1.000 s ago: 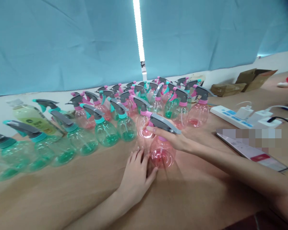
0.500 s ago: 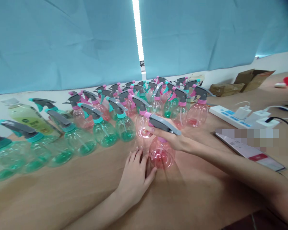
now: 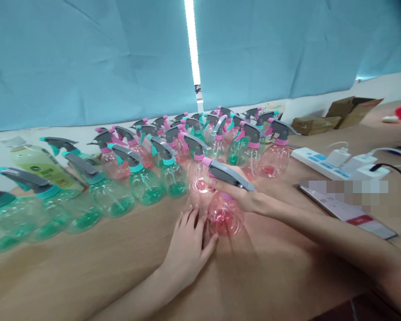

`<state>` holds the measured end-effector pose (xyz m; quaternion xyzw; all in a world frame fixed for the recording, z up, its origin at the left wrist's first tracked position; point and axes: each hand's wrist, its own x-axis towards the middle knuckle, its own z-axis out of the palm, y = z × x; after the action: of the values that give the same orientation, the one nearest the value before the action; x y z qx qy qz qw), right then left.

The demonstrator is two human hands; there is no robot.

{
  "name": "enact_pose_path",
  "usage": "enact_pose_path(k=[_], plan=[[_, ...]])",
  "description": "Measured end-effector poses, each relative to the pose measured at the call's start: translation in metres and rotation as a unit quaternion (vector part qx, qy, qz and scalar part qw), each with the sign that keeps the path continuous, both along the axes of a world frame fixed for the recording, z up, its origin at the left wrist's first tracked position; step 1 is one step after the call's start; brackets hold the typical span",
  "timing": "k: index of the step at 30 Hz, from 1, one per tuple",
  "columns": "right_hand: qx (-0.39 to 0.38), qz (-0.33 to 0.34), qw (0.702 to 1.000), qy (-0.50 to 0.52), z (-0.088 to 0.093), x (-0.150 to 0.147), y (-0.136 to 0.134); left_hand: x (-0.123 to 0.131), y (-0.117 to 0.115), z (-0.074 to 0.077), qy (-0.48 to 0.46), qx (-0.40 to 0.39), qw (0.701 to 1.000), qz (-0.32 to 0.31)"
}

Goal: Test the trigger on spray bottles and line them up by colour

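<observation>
My right hand (image 3: 245,194) is wrapped round the neck of a pink spray bottle (image 3: 225,216), under its grey trigger head. The bottle stands upright on the brown table (image 3: 137,258). Just left of it, my left hand (image 3: 189,240) lies flat on the table with its fingers spread, the fingertips and thumb close to the bottle's base. Whether they touch the bottle I cannot tell. Directly behind is another pink spray bottle (image 3: 200,174). A green spray bottle (image 3: 174,178) stands behind my left hand.
Several more green and pink spray bottles fill the table's back and left. A large labelled bottle (image 3: 40,162) is behind them. To the right lie a white power strip (image 3: 317,162) with chargers, a flat phone-like slab (image 3: 347,214) and cardboard boxes (image 3: 350,111). A blue sheet (image 3: 120,58) hangs behind.
The pink bottle's head has shifted very slightly to the right and down in my right hand. My left hand has stayed in place.
</observation>
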<state>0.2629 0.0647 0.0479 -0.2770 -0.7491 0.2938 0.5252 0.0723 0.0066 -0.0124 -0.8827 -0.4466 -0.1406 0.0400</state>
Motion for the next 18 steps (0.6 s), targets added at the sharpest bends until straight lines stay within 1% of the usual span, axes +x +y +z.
enact_pose_path(k=[8,18], plan=[[-0.031,0.014,0.999,0.009,-0.0021,-0.0004,0.0028,0.0006,0.0,0.0001,0.009,-0.006,1.0,0.001],[-0.026,0.001,1.0,0.013,-0.0051,0.001,0.0031,0.0003,-0.0002,0.0003,0.004,-0.006,1.0,0.0]])
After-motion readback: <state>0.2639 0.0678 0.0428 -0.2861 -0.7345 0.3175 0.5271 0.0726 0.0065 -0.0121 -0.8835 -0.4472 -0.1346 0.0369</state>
